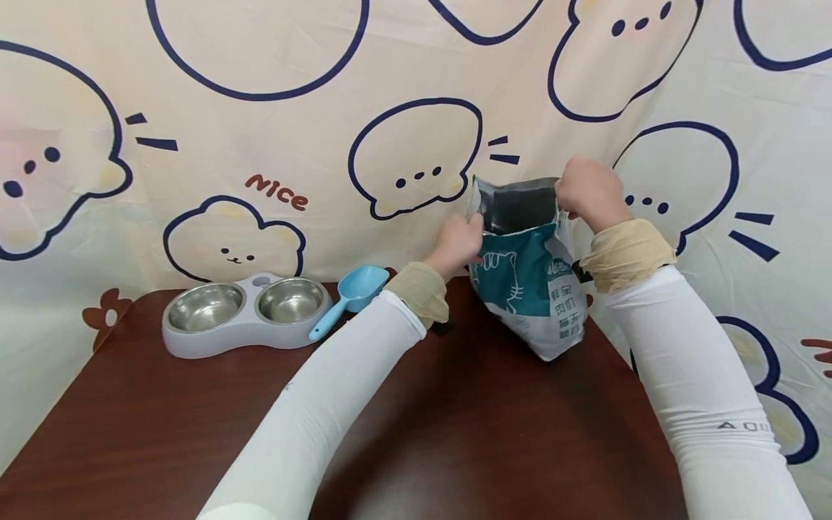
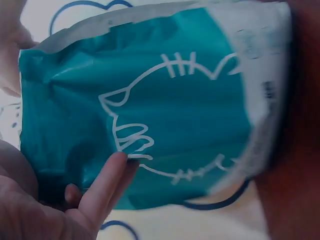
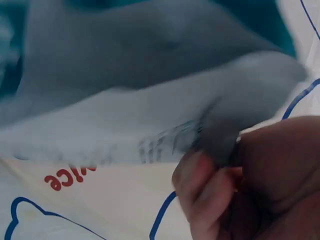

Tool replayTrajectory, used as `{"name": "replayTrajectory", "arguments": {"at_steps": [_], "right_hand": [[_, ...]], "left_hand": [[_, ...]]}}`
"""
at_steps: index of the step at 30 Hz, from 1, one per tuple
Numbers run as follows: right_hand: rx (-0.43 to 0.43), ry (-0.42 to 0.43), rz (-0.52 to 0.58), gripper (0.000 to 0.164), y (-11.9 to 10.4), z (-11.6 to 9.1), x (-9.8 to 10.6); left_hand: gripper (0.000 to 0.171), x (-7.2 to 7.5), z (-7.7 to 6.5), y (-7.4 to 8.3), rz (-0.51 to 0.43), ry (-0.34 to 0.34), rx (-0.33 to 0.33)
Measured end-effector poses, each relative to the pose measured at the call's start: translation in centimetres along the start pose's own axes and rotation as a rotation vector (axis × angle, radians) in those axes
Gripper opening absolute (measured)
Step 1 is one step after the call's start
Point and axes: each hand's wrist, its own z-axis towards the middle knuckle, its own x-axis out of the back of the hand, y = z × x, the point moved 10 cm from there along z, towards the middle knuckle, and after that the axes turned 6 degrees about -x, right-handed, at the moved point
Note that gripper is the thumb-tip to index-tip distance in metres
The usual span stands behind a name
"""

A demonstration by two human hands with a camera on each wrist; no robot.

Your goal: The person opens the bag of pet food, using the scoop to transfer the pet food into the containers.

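A teal and white cat food bag (image 1: 520, 271) with a white cat outline is held up, tilted, over the right back part of the table. Its top gapes, showing the silver lining. At the left side of the mouth, my left hand (image 1: 456, 242) grips the bag's edge; in the left wrist view its fingers (image 2: 107, 182) lie along the teal front. My right hand (image 1: 590, 191) pinches the upper right corner, and in the right wrist view curled fingers (image 3: 200, 185) hold the bag's pale edge. The bag's contents are hidden.
On the table (image 1: 416, 440), a grey-white double feeder (image 1: 243, 332) with two steel bowls stands at the back left. A light blue scoop (image 1: 354, 289) leans against its right end. A cartoon-printed cloth (image 1: 312, 144) hangs close behind the table and along its right side.
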Motion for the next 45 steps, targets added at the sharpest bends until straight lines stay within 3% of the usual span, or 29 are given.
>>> {"name": "replayTrajectory", "arguments": {"at_steps": [4, 8, 12, 22, 25, 30, 32, 37, 40, 45], "right_hand": [[-0.023, 0.015, -0.029, 0.03, 0.6, -0.2, -0.4], [0.017, -0.001, -0.059, 0.032, 1.0, -1.3, -1.2], [0.089, -0.014, -0.091, 0.034, 0.6, -2.6, -1.9], [0.109, -0.059, -0.195, 0.045, -1.7, -6.8, -4.7], [0.101, -0.134, -0.26, 0.039, -2.0, -8.9, -6.1], [0.177, -0.243, -0.371, 0.022, -3.1, -11.7, -8.0], [0.22, -0.271, -0.366, 0.022, -3.4, -12.5, -8.7], [0.208, -0.32, -0.245, 0.027, -2.8, -14.3, -10.5], [0.207, -0.29, -0.172, 0.036, -2.9, -14.9, -11.0], [0.296, -0.211, -0.137, 0.038, -4.0, -15.5, -10.7]], "left_hand": [[0.036, -1.8, -0.2, -1.7, -0.074, -0.043, -0.02], [0.04, -2.5, -1.2, -2.5, 0.011, -0.06, -0.075], [0.04, -2.2, -2.0, -3.0, 0.094, -0.022, -0.098], [0.039, -1.9, -4.1, -5.0, 0.074, -0.03, -0.095], [0.045, -1.6, -4.8, -5.5, 0.09, -0.015, -0.106], [0.049, -0.8, -6.2, -6.5, 0.109, 0.029, -0.104], [0.048, -0.6, -6.8, -7.1, 0.108, 0.04, -0.102], [0.043, -0.6, -8.2, -8.4, 0.119, 0.004, -0.104], [0.039, -0.5, -8.8, -9.1, 0.112, -0.008, -0.099], [0.038, -0.1, -9.6, -10.4, 0.082, -0.001, -0.083]]}}
